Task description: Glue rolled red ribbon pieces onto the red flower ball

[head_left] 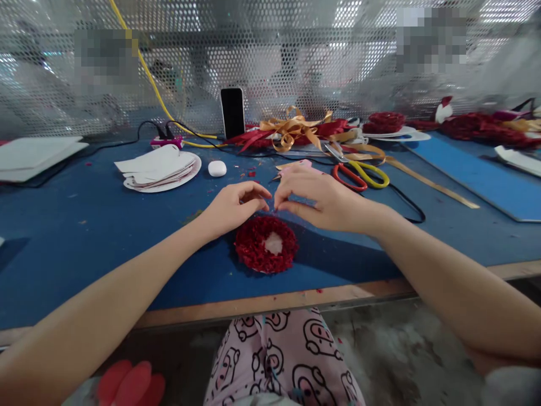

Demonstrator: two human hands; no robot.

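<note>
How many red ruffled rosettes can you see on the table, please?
2. One rosette lies nearest, at the table's front; another sits on a white plate back right. The red heap beyond may hide more.

open blue mat [84,225] left, scissors [361,175] and ribbon pile [291,132] behind right

place: craft workshop | blue workbench [84,237] | ribbons [291,132] | scissors [359,175] | mesh screen [296,56]

Blue-topped workbench [84,225], perforated metal screen [296,56], perhaps backlit.
</note>
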